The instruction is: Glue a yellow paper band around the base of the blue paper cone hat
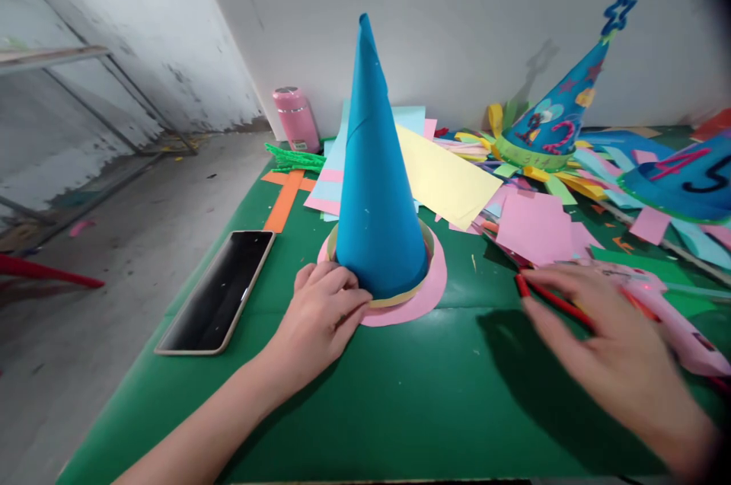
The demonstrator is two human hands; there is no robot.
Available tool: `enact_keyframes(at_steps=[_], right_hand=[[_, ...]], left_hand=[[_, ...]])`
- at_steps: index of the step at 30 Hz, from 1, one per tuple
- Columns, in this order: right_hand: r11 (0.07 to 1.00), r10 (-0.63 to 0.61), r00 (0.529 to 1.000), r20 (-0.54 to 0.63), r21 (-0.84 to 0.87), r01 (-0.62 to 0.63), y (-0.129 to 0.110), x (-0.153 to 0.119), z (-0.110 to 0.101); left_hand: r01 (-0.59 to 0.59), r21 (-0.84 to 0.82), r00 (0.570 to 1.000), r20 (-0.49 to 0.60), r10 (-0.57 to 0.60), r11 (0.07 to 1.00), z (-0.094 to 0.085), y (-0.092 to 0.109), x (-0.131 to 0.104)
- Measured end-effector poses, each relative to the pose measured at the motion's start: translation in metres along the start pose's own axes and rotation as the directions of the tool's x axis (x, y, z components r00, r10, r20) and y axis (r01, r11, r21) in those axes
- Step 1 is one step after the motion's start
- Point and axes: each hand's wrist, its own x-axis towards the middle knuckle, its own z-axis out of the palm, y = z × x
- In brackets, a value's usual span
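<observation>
A tall blue paper cone [380, 203] stands upright with a pale yellow-green paper band [429, 237] around its foot. Beneath it lies a pink paper ring [437, 287], like a hat brim. My left hand [328, 310] is closed at the near left of the base, fingertips pinching the band's lower edge. My right hand [611, 340], slightly blurred, hovers at the right with thumb and index finger apart. Between and under those fingers show the red handles of what look like scissors [563, 304]. Beside this hand lies a pink glue gun [685, 325], partly hidden by it.
A phone [220, 295] lies at the table's left edge. Behind the cone are coloured paper sheets [451, 177], green pipe cleaners [294, 158] and a pink bottle [297, 119]. Decorated party hats [553, 116] stand among paper strips at the right. A wall closes off the back.
</observation>
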Motion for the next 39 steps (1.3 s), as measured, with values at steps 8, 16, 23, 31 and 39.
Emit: enact_keyframes(at_steps=[8,16,23,31,39], right_hand=[[0.882,-0.468,0.85,0.243,0.187,0.432,-0.079,0.047,0.066],[0.904,-0.409,0.87,0.276,-0.006,0.427,-0.09,0.043,0.08],[0.924,-0.352,0.87,0.346,-0.02,0.382,-0.097,0.045,0.084],[0.955,-0.27,0.868,0.417,0.002,0.296,-0.106,0.048,0.077],[0.965,-0.217,0.863,0.456,-0.031,0.259,-0.107,0.047,0.078]], left_hand=[[0.022,0.014,0.97,-0.244,-0.018,1.0,0.006,0.004,-0.012],[0.028,0.09,0.984,-0.176,-0.012,0.996,0.019,0.022,-0.037],[0.018,0.169,0.999,-0.046,-0.01,0.985,0.024,0.024,-0.038],[0.03,0.181,1.0,-0.013,-0.028,0.983,0.026,0.024,-0.038],[0.059,0.169,0.997,-0.061,-0.05,0.984,0.031,0.023,-0.04]])
